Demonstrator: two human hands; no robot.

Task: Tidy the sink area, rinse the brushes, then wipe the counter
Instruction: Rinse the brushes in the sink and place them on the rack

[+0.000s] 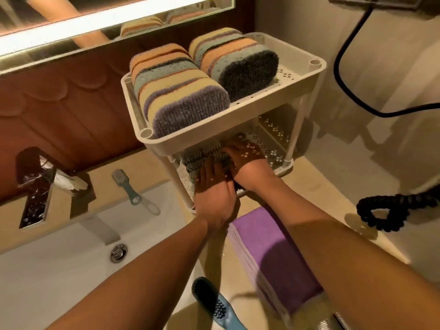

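Steadies the sponge [202,160] on the lower shelf of the rack [307,75], left hand [214,196] fingers [206,173] pressed together against it, right hand [247,160] finger state untellable in shadow, apparently to stow it under the full top tier; leaves the brush [126,186] by the sink [71,258].

Warm dim light, bright mirror strip [114,22] glare, wide-angle bending at edges

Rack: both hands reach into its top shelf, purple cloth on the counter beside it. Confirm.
Not the top shelf: in the head view the left hand and right hand reach into the rack's lower shelf. The purple cloth is placed as said.
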